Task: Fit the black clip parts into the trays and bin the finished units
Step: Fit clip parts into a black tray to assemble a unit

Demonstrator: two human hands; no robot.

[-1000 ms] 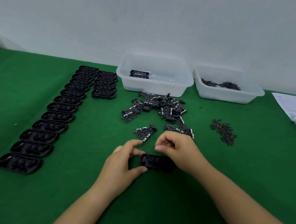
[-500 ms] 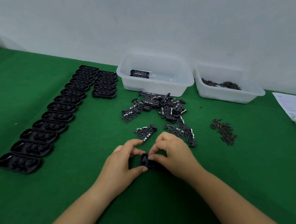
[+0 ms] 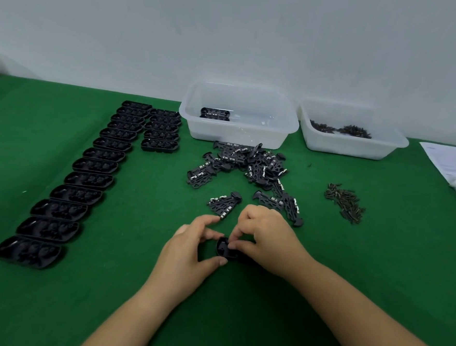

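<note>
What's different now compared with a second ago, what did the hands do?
The right hand slid left over the black tray, so only the tray's left end shows, and its fingertips now press at that end. The left hand kept its grip around the tray's left end, thumb in front, finger behind. The row of empty trays, clip pile and both bins stayed put.

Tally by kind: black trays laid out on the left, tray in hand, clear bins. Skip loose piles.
Black plastic trays in two left columns: 18
Black tray in hand, held by left hand and right hand: 1
Clear plastic bins: 2
Total: 21
</note>
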